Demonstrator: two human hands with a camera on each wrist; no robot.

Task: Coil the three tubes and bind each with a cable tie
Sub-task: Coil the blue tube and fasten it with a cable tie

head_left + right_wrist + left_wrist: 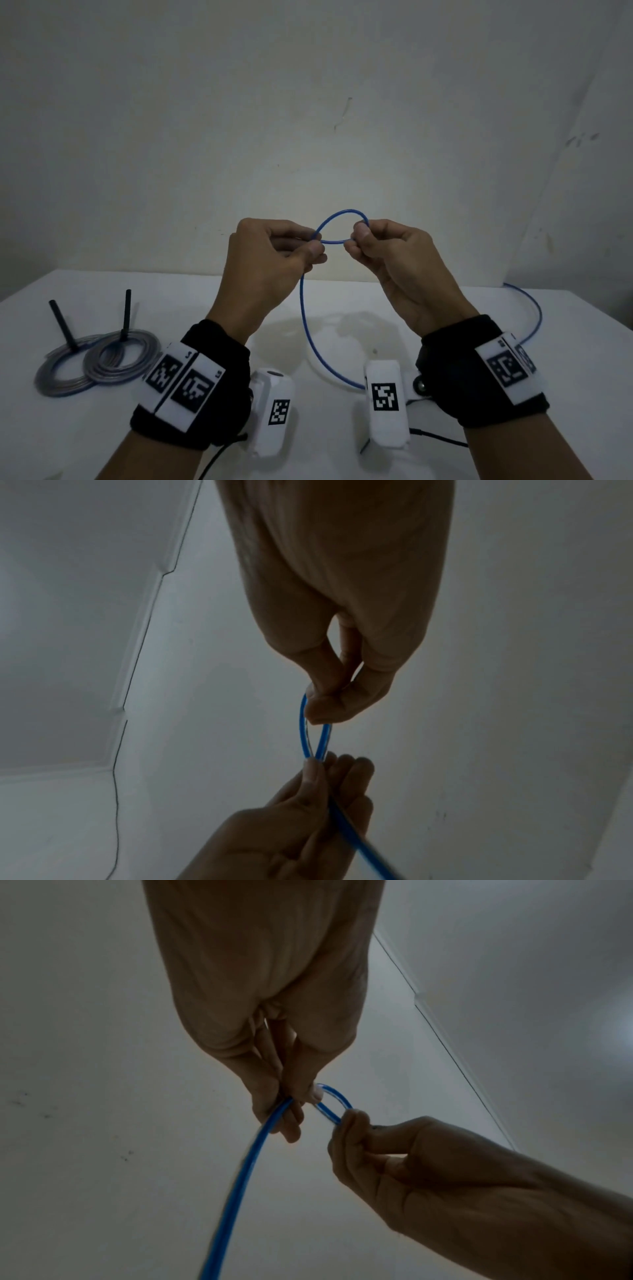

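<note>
the blue tube (310, 329) is held up above the table (102, 438), its first small loop (342, 226) just formed between the two hands. the left hand (270, 260) pinches the crossing of the loop with clenched fingers (301, 1085); the right hand (394, 260) pinches the loop's far side. the rest of the blue tube trails down to the table and away to the right. two clear tubes (96, 366) lie coiled at the left, each bound with a black cable tie (65, 325) standing up. so by my judgement two of three are done; the blue one needs winding and binding. no containers are in view.
</note>
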